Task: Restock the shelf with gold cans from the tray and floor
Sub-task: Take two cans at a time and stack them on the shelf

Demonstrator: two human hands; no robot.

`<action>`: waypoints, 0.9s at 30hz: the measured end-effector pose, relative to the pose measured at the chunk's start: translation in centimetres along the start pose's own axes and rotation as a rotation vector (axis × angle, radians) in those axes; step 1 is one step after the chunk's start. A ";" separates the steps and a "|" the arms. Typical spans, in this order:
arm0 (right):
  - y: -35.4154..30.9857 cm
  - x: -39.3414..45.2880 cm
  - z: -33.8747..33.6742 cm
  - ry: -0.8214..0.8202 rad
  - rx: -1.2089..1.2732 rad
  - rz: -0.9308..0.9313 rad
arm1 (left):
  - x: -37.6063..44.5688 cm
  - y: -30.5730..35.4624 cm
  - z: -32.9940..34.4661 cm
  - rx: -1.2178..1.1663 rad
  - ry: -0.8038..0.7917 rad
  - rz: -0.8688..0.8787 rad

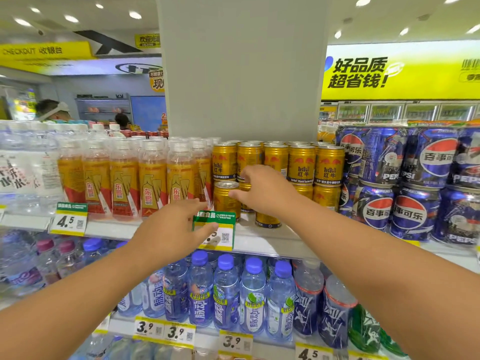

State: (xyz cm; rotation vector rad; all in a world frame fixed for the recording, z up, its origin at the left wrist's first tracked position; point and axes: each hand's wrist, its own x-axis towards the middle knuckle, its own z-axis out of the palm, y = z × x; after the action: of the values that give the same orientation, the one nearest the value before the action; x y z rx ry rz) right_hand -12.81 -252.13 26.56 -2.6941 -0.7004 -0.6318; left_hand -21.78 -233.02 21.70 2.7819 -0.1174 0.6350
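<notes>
Reaching w/ right hand (262,189), fingers on upright gold can (225,197) just left; left hand (176,224) relaxed, holding nothing.

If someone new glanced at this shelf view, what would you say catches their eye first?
Most striking are the two bare arms reaching in: the right hand at the gold cans stacked in the middle of the shelf, its fingers by the lower-left can, and the left hand open over the green price tag on the shelf edge. Orange-labelled bottles stand left of the cans, blue Pepsi cans right.
</notes>
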 end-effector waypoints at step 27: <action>1.1 1.0 1.8 0.072 0.035 0.143 | -1.3 -2.5 1.7 0.138 -0.025 0.086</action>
State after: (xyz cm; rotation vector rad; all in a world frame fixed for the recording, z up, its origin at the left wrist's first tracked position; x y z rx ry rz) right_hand -10.86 -252.02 25.33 -2.6456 -0.4905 -0.6697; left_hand -21.90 -231.15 18.98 2.9320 -0.2066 0.6524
